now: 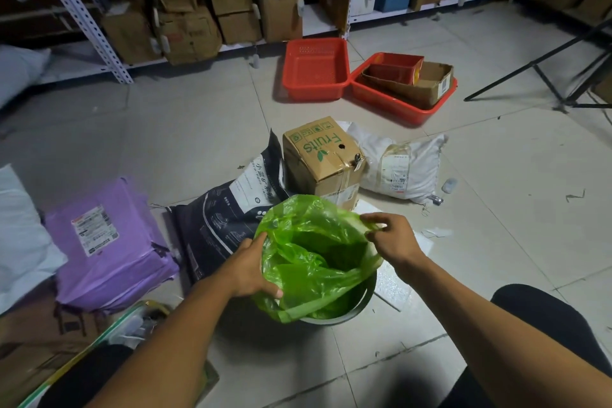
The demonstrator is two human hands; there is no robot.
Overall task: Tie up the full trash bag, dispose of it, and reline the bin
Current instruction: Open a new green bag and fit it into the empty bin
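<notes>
A translucent green trash bag (311, 255) sits in a dark round bin (356, 310) on the tiled floor in front of me. The bag's mouth is open and puffed up above the rim. My left hand (253, 270) grips the bag's left edge, fingers curled over the plastic at the bin's near left side. My right hand (390, 237) pinches the bag's far right edge between thumb and fingers. Most of the bin is hidden under the bag.
A cardboard "Fruits" box (323, 159), a dark printed sack (228, 209) and a white parcel bag (402, 169) lie just behind the bin. A purple parcel (106, 242) lies left. Two red baskets (316, 68) and shelving with boxes stand farther back. My knees flank the bin.
</notes>
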